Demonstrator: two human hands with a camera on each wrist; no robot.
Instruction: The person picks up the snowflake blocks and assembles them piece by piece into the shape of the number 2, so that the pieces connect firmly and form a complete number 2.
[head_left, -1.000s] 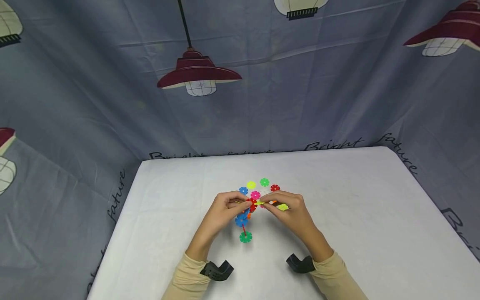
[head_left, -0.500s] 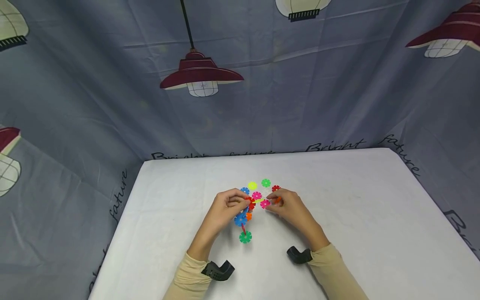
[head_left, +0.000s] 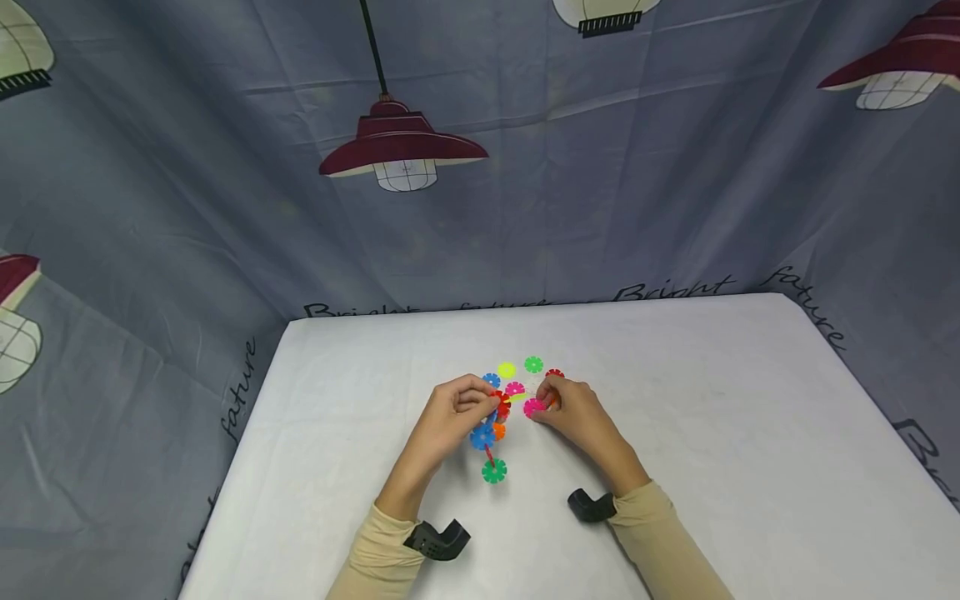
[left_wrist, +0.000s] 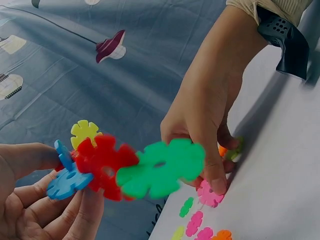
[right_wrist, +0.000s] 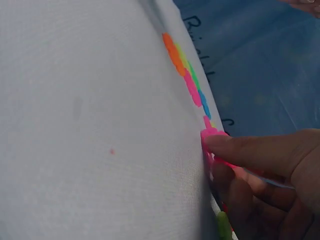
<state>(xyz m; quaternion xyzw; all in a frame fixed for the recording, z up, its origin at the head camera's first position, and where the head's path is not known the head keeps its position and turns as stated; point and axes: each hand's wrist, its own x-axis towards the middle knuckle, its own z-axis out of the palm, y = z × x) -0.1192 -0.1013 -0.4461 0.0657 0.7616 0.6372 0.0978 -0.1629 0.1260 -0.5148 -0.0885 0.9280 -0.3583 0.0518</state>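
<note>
**Right hand [head_left: 577,417] leaves the yellow disc [head_left: 517,397] and pinches a pink disc [head_left: 533,407]**

One second ago the right hand pinches the yellow disc at the edge of the assembly [left_wrist: 100,160]; half a second later it is already off it. Now this hand is near the loose pieces, and its thumb and fingers pinch the pink disc. Whether this disc has left the table [head_left: 675,400], I cannot tell.

The left hand [head_left: 459,412] grips the assembly between thumb and fingers, as in the earlier pictures. In the head view, the assembly is in front of the person, near the middle of the table. It includes a red disc [head_left: 503,404] close to the fingertips, a blue disc [head_left: 482,437] below and a green disc [head_left: 494,471] at the near end. An orange disc [head_left: 498,431] shows just beside the blue one; if it is joined or only lies behind, is not clear.

The yellow disc stays beside the red one without the right hand on it. So, in my judgement, its joining is finished, and the work passes to a new piece.

Beyond the hands lie a loose blue disc [head_left: 491,380], a loose yellow disc [head_left: 507,369], a loose green disc [head_left: 533,364] and a second pink disc [head_left: 514,388].
</note>
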